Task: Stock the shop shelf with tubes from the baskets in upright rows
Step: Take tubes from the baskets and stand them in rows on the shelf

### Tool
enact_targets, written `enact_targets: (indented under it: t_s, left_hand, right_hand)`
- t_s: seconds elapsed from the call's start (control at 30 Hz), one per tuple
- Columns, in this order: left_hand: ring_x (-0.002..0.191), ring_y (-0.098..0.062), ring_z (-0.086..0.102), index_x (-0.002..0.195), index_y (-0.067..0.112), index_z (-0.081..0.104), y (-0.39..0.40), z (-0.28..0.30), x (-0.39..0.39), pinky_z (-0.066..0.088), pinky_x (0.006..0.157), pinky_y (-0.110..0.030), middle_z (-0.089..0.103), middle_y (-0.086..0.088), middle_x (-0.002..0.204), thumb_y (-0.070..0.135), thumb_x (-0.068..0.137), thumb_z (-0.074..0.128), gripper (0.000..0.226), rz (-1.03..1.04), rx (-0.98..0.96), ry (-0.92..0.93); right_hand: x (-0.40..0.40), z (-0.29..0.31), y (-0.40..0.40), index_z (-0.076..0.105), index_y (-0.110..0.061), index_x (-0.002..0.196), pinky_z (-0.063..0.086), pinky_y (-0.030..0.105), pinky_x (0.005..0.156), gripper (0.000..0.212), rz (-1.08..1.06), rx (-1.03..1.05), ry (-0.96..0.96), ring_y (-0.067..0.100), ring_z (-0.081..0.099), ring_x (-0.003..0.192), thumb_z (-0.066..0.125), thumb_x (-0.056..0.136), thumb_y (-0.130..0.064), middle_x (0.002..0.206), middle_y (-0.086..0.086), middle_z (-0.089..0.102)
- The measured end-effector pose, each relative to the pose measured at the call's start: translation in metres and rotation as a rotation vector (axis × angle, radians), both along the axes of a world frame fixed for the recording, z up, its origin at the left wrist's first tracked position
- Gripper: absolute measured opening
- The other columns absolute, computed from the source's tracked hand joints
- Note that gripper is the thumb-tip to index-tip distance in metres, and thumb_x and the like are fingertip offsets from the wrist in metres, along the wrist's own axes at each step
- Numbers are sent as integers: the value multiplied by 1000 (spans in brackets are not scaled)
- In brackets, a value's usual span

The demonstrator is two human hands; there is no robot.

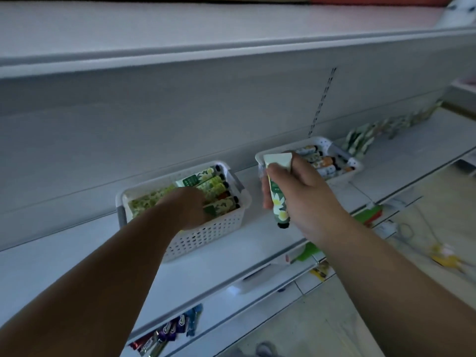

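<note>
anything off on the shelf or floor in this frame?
Nothing spilled or damaged. Tubes already on the shelf at far right lean rather than stand upright. Loose cables and small items lie on the floor. Both baskets, left and right, sit squarely.

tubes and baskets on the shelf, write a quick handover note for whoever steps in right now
Left hand: reaching into the near basket, fingers among its tubes; whether it has a grip on one cannot be told.
Right hand: holds one green flowered tube, cap down, above the shelf between the baskets.
Far basket also holds tubes lying flat.
Done: a row of tubes stands at the shelf's right end.
Left: set the held tube upright, then empty both baskets into rows.
</note>
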State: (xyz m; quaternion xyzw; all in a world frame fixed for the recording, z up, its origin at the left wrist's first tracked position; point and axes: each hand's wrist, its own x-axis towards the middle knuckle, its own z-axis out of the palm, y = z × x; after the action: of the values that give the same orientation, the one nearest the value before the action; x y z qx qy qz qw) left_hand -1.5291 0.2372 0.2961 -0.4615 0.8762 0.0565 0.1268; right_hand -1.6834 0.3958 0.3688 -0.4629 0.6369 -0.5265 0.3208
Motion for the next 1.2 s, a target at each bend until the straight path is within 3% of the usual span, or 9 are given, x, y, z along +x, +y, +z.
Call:
enact_targets:
  t_s: [0.1, 0.2, 0.27, 0.37, 0.57, 0.73, 0.87, 1.03, 1.2]
  left_hand:
    - [80, -20, 61, 109, 23, 64, 8, 9, 11, 52, 67, -28, 64, 1, 91, 47, 86, 62, 34, 117, -81, 224]
    - [69, -19, 59, 102, 25, 67, 31, 25, 16, 42, 56, -25, 64, 2, 80, 44, 84, 67, 27, 178, -164, 472]
    - [59, -11, 57, 89, 26, 69, 56, 42, 10, 40, 50, -24, 62, 9, 67, 42, 81, 71, 18, 183, -185, 650]
    - [59, 0, 54, 75, 29, 66, 96, 62, -16, 39, 51, -19, 61, 10, 64, 42, 78, 72, 15, 181, -179, 801]
    - [63, -1, 48, 89, 24, 57, 152, 53, -133, 32, 52, -18, 51, 10, 72, 40, 88, 60, 16, 132, -189, 990]
    - [67, -4, 53, 103, 32, 53, 201, 44, -255, 44, 58, -29, 58, 10, 75, 34, 89, 62, 17, 111, -56, 1121]
    - [67, 2, 54, 102, 34, 54, 211, 41, -314, 39, 54, -22, 59, 12, 74, 31, 88, 64, 18, 86, -1, 1102]
    - [64, 2, 53, 94, 39, 52, 184, 38, -366, 37, 52, -21, 58, 15, 70, 37, 88, 63, 12, 89, -75, 1039]
    - [62, -1, 54, 91, 31, 60, 141, 37, -419, 33, 50, -13, 58, 16, 68, 37, 85, 68, 12, 103, -136, 990]
  right_hand:
    - [-10, -2, 7, 55, -3, 100, 53, 46, 68, 19, -37, -64, -52, 18, 61, 62, 48, 101, -21, 76, 7, 62]
    - [-24, -1, 14, 59, -8, 96, 51, 36, 62, 15, -21, -119, -69, 16, 61, 62, 49, 101, -17, 76, 10, 61]
    - [-36, 1, 18, 64, -16, 90, 53, 32, 62, 17, -28, -169, -132, 16, 61, 64, 50, 100, -14, 74, 7, 62]
    - [-65, 0, 29, 68, -17, 92, 57, 36, 71, 17, -34, -181, -124, 16, 64, 70, 53, 99, -14, 74, 0, 67]
    - [-168, -3, 80, 70, -26, 96, 56, 38, 77, 9, -48, -149, 51, 19, 68, 86, 62, 94, -23, 91, 1, 75]
    - [-281, 8, 129, 69, -24, 95, 56, 33, 70, 8, -41, -109, 216, 16, 67, 80, 62, 94, -27, 86, 1, 73]
    - [-343, 9, 138, 68, -23, 91, 47, 21, 58, 8, -63, -90, 294, 5, 57, 64, 63, 92, -30, 77, 2, 67]
    - [-401, 3, 113, 66, -28, 86, 48, 33, 60, 9, -107, -71, 407, 20, 59, 68, 66, 90, -36, 74, 6, 64]
    - [-452, -2, 78, 69, -27, 86, 41, 19, 55, 4, -93, -81, 367, 4, 48, 57, 71, 87, -30, 66, -2, 59]
